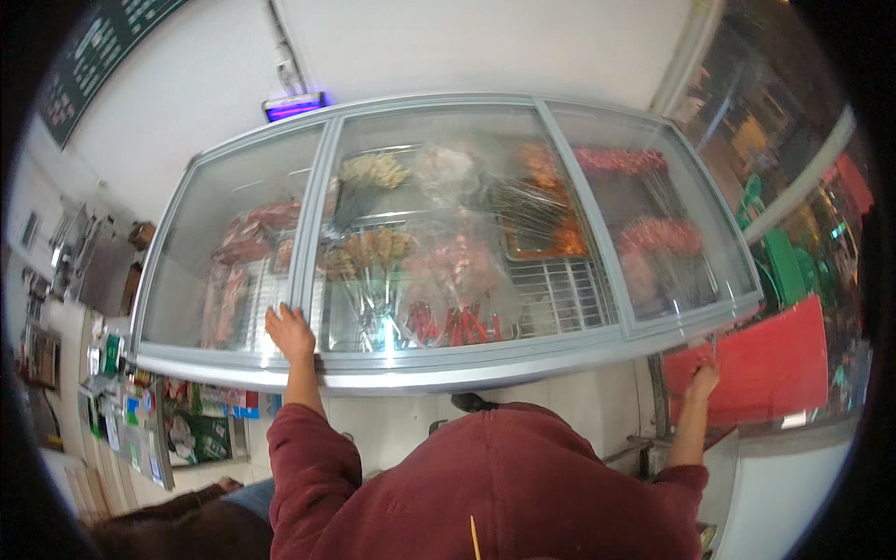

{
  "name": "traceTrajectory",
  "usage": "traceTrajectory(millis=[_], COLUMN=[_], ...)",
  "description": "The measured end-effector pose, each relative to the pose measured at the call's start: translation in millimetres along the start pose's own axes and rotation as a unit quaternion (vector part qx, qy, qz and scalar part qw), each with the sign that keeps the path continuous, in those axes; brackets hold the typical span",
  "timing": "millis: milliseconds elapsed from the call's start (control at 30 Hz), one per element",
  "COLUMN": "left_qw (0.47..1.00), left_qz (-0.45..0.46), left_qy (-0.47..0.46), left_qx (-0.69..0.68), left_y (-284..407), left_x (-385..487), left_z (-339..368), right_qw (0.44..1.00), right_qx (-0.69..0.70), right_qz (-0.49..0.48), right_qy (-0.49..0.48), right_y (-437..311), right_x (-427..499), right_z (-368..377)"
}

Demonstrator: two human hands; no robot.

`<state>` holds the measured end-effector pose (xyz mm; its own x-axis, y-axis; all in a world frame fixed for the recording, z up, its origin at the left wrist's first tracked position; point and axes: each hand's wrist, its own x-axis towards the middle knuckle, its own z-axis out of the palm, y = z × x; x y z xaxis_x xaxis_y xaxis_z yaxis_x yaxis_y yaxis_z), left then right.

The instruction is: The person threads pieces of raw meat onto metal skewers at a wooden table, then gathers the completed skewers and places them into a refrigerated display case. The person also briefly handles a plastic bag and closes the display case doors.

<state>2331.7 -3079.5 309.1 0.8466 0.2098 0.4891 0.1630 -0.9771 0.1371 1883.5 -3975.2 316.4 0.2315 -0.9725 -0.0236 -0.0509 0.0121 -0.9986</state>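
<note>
A glass-topped display refrigerator (462,371) with grey framed panes spans the view before me. My left hand (290,332) rests with spread fingers at the lower end of the upright grey pane frame (315,245), left of the middle pane. Off the right front corner, my right hand (702,379) is curled around what looks like a thin stick (714,346); its kind is unclear. Under the glass lie slabs of raw meat (245,234), pale skewers (374,171), bagged red-handled skewers (462,322), an orange tray (542,245) of skewers and bundles of red meat skewers (661,238).
A red panel (756,367) stands by my right hand, near green chairs (787,255) beyond glass. Another person's dark sleeve (175,518) shows at lower left. A cluttered counter (133,420) stands left. A purple-lit lamp (294,106) hangs on the wall. A wooden toothpick (475,537) shows below.
</note>
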Motion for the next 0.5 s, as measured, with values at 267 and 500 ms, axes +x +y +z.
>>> traceTrajectory(millis=[267,500], left_qw=[0.978,0.972], left_qz=[-0.039,-0.035], left_qy=[-0.202,-0.233], left_qx=[-0.029,0.013], left_y=[8,3], left_x=[-25,-80], left_z=[-19,-84], right_qw=[0.987,0.953], right_qx=[0.14,0.111], right_qz=[0.079,0.142], right_qy=[-0.001,-0.244], right_y=[-67,-87], right_x=[108,-104], right_z=[26,276])
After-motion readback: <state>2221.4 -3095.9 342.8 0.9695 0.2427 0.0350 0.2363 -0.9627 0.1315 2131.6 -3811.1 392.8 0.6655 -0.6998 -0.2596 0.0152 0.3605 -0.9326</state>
